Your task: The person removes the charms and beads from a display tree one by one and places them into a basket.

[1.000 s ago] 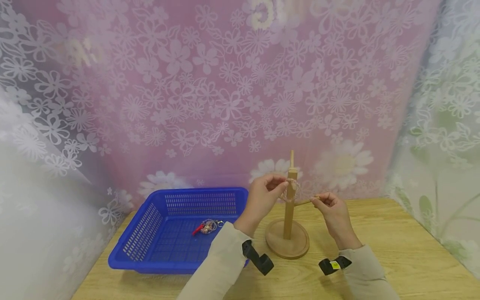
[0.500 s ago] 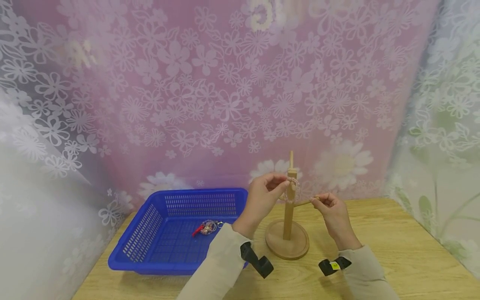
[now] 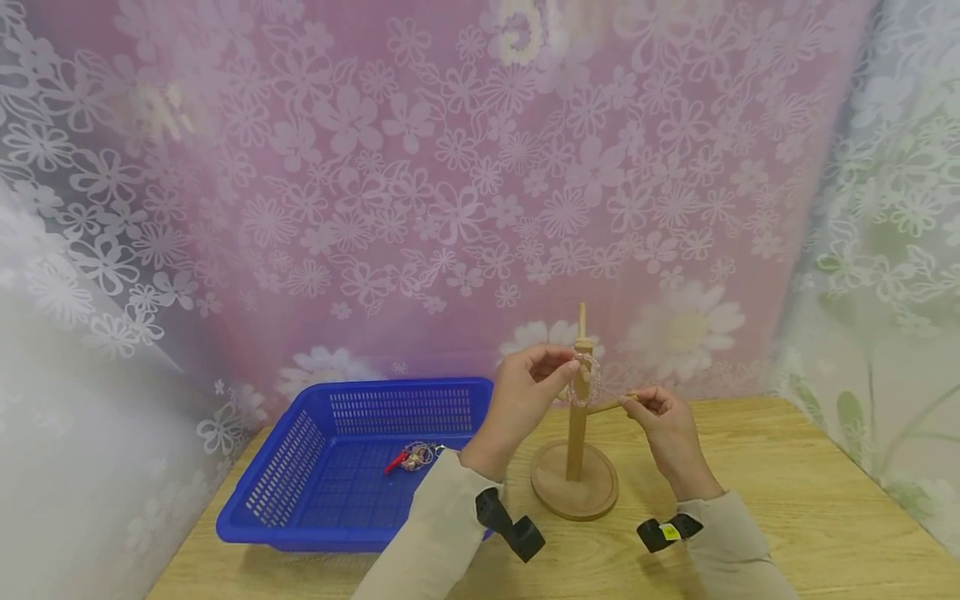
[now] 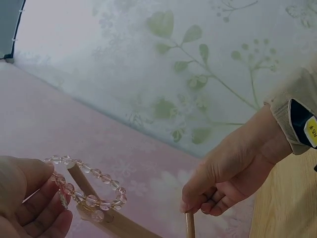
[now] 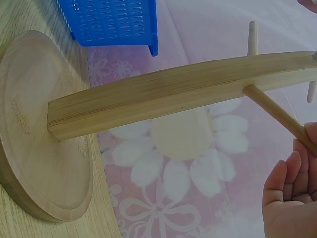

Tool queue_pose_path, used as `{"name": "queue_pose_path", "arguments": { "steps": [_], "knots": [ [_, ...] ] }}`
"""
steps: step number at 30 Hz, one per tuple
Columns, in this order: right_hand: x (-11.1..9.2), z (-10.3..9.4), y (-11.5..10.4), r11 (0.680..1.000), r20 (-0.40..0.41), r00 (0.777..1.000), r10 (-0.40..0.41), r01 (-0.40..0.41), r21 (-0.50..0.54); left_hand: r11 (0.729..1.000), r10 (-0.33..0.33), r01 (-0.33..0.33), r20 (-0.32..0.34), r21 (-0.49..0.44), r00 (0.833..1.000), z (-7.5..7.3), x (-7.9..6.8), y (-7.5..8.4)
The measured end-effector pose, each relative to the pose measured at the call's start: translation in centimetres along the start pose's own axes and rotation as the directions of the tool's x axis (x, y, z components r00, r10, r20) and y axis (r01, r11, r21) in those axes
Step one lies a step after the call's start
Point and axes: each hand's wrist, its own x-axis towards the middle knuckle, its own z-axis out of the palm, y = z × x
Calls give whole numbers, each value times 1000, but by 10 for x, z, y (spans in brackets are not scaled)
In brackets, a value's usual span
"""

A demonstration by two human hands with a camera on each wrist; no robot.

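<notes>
My left hand (image 3: 525, 396) pinches a bracelet (image 4: 91, 200) of clear pinkish beads between thumb and fingers. In the left wrist view, the bracelet's loop surrounds the tip of a short peg (image 4: 82, 182) on a wooden stand (image 3: 576, 442). A small pendant seems to dangle by the fingers. My right hand (image 3: 669, 433) grips the end of a lower side peg (image 5: 275, 115) on the same stand. The stand's post rises upright from a round base (image 5: 29, 148). Most of my left hand is out of the right wrist view.
A blue plastic basket (image 3: 360, 535) stands left of the stand. Inside lies a small tangle of jewellery (image 3: 417, 456) with a red piece (image 3: 395, 463). The wooden tabletop (image 3: 795, 475) reaches back to a flowered pink curtain (image 3: 465, 208).
The bracelet's loop shows slightly wider in front of the post. My left wrist has shifted a little left and down; my right hand stays at the lower peg.
</notes>
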Motion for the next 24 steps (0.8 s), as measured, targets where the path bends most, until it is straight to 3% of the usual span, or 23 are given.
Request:
{"name": "queue_pose_path", "arguments": {
  "steps": [13,24],
  "knots": [
    [0,-2,2,1000,3,1000,14,-14,-24,999,9,-8,21,-34,1000,-6,-10,12],
    [1,-1,1,999,-16,1000,22,-23,-42,1000,6,-6,-13,-19,1000,-33,-22,8]
  ]
}}
